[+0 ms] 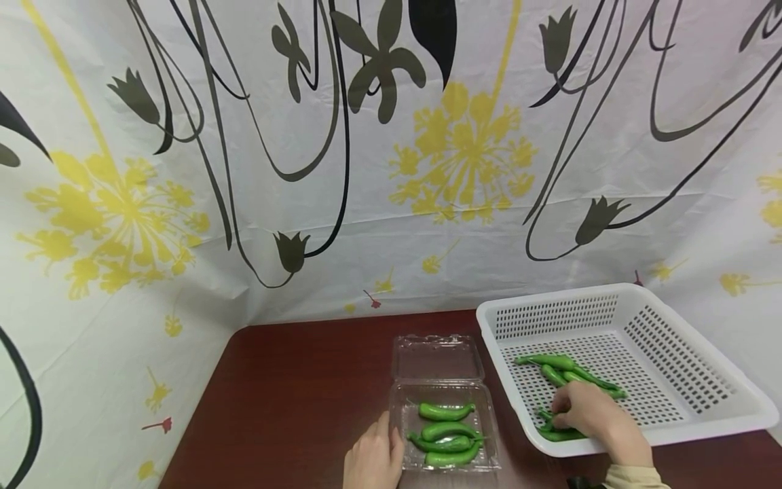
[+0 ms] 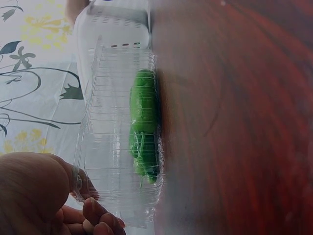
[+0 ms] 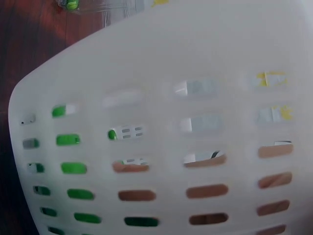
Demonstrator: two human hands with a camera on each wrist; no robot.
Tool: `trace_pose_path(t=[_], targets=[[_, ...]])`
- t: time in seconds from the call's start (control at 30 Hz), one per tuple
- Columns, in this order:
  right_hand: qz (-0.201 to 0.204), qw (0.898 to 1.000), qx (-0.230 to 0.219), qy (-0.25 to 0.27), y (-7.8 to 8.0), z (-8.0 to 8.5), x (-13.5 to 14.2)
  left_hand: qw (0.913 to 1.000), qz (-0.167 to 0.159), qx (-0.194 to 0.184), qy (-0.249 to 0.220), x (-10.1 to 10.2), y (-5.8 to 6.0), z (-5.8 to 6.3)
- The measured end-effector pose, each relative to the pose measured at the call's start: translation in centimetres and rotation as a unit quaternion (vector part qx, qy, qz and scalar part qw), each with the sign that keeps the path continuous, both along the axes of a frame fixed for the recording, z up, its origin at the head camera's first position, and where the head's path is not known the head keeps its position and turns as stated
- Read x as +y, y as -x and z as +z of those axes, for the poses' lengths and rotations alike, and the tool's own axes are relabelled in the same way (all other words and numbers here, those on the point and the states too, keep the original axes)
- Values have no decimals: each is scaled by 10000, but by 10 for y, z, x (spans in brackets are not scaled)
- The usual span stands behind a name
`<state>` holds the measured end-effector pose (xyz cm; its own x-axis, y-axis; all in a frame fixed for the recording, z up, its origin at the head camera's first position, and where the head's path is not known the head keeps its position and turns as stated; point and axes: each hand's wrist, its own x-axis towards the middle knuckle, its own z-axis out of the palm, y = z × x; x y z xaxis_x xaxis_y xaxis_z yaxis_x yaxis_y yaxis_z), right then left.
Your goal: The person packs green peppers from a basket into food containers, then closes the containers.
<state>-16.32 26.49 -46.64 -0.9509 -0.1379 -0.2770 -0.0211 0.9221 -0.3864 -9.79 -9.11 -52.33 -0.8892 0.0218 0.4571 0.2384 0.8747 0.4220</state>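
My left hand (image 1: pixel 370 456) is at the left side of a clear plastic clamshell box (image 1: pixel 400 407), its thumb and fingers gripping the near-left rim. Several green chili peppers (image 1: pixel 448 430) lie crosswise in the box's base. The hinged lid (image 1: pixel 437 360) is folded back, away from me. Over at the right, my right hand (image 1: pixel 589 411) reaches into a white plastic basket (image 1: pixel 690 435) and pinches a green chili pepper (image 1: pixel 546 415) near the basket's front-left corner. In the right wrist view the basket wall (image 3: pixel 161 49) mostly hides this hand; bits show through its slots.
More green chili peppers (image 1: pixel 559 367) lie in the left part of the basket, beyond my right hand. Box and basket stand side by side on a dark red-brown table (image 1: pixel 293 401). A white cloth printed with flowers (image 1: pixel 366 224) hangs behind and at the sides.
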Motion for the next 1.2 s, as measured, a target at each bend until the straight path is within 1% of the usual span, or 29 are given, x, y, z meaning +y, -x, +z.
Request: trace_pose_path(t=[0.1,0.33,0.43,0.6,0.67,0.8,1.0,1.2], targets=[[-34,9998,41,178,-1,1,-1,10000,-7,-6,17,-1,0,-1],[18,9996,247,120,-3,0,-1,10000,58,69,34,0,-2,-2],[-44,9994,319,119,-2,1,-1,9999,88,75,37,0,-2,-3],[-207,9985,430,286,-1,3,-2,10000,83,4,27,0,-2,-2],[-256,9975,557,348,-1,5,-2,10000,81,-25,27,-1,-2,-1],[-179,9947,902,468,-3,8,-2,9999,98,-94,23,-1,-2,0],[-79,9904,1226,635,-5,15,-4,9997,120,-189,24,0,-1,3],[55,9825,1706,742,-8,21,-8,9998,75,-200,-18,0,1,3]])
